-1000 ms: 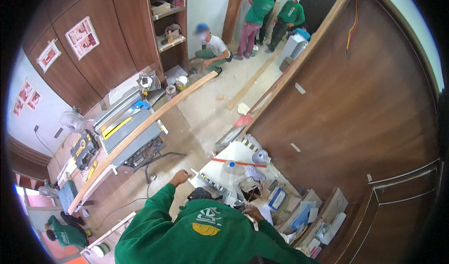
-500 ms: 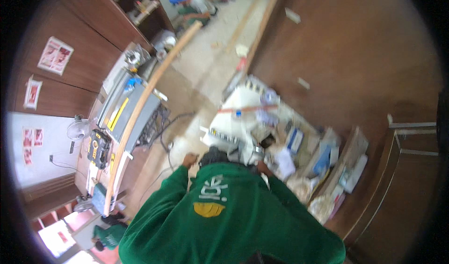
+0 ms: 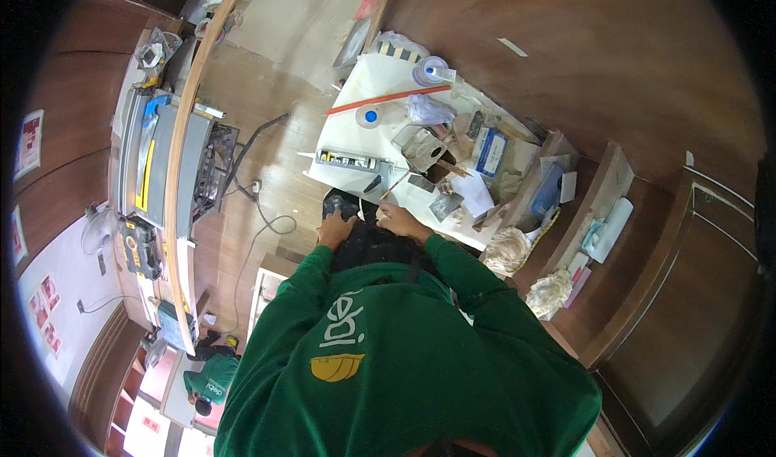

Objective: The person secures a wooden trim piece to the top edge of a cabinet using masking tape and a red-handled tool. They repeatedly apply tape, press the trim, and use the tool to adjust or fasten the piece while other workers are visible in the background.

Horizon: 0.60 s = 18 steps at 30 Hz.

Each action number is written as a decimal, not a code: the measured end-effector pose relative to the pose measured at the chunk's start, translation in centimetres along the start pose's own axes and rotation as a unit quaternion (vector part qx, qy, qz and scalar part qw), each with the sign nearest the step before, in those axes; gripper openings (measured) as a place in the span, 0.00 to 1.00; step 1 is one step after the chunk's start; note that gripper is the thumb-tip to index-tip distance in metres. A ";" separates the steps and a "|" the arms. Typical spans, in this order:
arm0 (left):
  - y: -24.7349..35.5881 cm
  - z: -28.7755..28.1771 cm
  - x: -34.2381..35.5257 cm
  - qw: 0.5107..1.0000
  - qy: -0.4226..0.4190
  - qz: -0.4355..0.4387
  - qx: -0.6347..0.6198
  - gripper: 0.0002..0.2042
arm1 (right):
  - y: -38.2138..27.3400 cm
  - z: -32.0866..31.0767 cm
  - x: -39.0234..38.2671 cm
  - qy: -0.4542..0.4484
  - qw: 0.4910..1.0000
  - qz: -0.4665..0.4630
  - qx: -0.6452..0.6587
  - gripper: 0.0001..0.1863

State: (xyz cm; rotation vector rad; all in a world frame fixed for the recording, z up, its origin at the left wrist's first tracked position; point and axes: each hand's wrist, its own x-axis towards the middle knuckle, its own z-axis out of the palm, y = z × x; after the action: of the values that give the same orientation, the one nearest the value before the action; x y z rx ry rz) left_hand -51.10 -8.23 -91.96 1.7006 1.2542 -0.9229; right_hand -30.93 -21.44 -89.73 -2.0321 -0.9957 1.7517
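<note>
My right hand (image 3: 403, 222) is closed around a thin, pencil-like stick (image 3: 394, 184), whose tip points up and away over the near edge of the white table (image 3: 353, 101). To its left, my left hand (image 3: 334, 230) has curled fingers near my dark-clad lap. A narrow pale strip (image 3: 360, 209) stands between the two hands; whether the left fingers grip it is unclear. Close ahead on the tabletop lie a long grey and yellow box (image 3: 347, 160), a dusty pale block with a round hole (image 3: 421, 147) and a small grey plate (image 3: 445, 205).
An orange-red strip (image 3: 388, 99) crosses the table beside a blue-capped container (image 3: 369, 116). A long wooden batten (image 3: 183, 125) spans a table saw (image 3: 153, 166) at left. Cable (image 3: 263, 217) trails on the floor. A person in green (image 3: 214, 376) works at lower left.
My view has turned and moved, so the table appears higher and farther left. My right hand has come back from the table items toward my left hand and now holds the thin stick.
</note>
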 end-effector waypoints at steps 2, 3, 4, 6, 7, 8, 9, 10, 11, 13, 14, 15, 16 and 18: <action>-1.1 0.0 0.4 0.999 0.002 0.010 -0.044 0.34 | -2.2 0.0 1.1 -0.041 0.998 0.017 -0.044 0.30; -1.7 0.1 0.6 0.998 0.001 0.016 -0.065 0.33 | -3.0 0.6 1.4 -0.035 0.999 -0.004 -0.036 0.30; -2.6 0.4 1.5 0.988 0.012 0.029 -0.153 0.30 | -3.4 1.2 1.7 -0.028 0.999 -0.023 -0.030 0.30; -4.4 1.5 4.5 0.942 0.042 0.052 -0.329 0.26 | -4.0 1.3 2.3 -0.016 0.997 -0.075 -0.021 0.31; -3.6 2.0 6.7 0.908 0.101 0.121 -0.389 0.24 | -4.6 0.4 2.3 -0.017 0.996 -0.082 -0.024 0.31; -2.4 1.7 9.3 0.865 0.155 0.193 -0.437 0.23 | -5.5 -0.6 1.9 -0.010 0.996 -0.088 -0.020 0.32; 0.0 0.4 10.6 0.869 0.199 0.233 -0.389 0.24 | -6.4 -1.4 0.8 -0.002 0.996 -0.087 -0.015 0.32; 3.0 -1.4 11.3 0.868 0.240 0.273 -0.339 0.25 | -7.0 -1.9 -0.6 0.012 0.997 -0.074 -0.005 0.33; 5.8 -2.7 12.0 0.863 0.255 0.331 -0.285 0.27 | -6.6 -1.9 -1.8 0.012 0.998 -0.064 -0.007 0.33; 10.5 -4.4 13.0 0.909 0.133 0.305 -0.249 0.30 | -5.4 -3.1 -3.0 -0.005 0.998 -0.062 -0.026 0.33; 12.0 -4.6 13.6 0.931 0.067 0.298 -0.201 0.33 | -4.8 -2.8 -4.2 0.020 0.998 -0.054 -0.037 0.34; 13.0 -3.8 14.4 0.943 -0.001 0.304 -0.138 0.37 | -4.3 -2.8 -5.0 0.016 0.998 -0.066 0.003 0.35; 13.4 -2.3 15.7 0.943 -0.052 0.321 -0.072 0.40 | -4.2 -2.9 -5.8 0.015 0.999 -0.048 0.007 0.35; 15.4 -3.8 11.9 0.948 -0.108 0.297 -0.037 0.44 | -3.4 -2.3 -6.9 0.033 0.998 -0.018 0.042 0.35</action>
State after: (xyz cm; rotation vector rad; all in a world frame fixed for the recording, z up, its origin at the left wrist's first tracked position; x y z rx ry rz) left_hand -33.01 -3.10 -98.24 1.7163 0.5644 -0.6587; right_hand -29.96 -23.00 -81.93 -1.9954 -0.9172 1.6680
